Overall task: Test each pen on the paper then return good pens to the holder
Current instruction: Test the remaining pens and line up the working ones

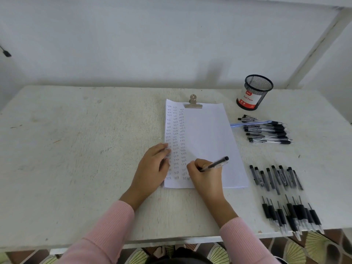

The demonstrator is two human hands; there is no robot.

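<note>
A white paper [207, 134] lies clipped under a metal clip [193, 103] on the table, its left side filled with columns of small written marks. My right hand [206, 178] grips a black pen [216, 164] with its tip down on the paper's lower part, beside the third column. My left hand [152, 166] rests flat on the paper's left edge, fingers straight. A black mesh pen holder [255, 92] stands empty at the back right.
Right of the paper lie three groups of pens: a pile with one blue pen [266, 131] near the holder, a row of pens [276, 178] below it, and a bunch [291, 214] at the white table's [76, 149] front edge. A wall rises behind.
</note>
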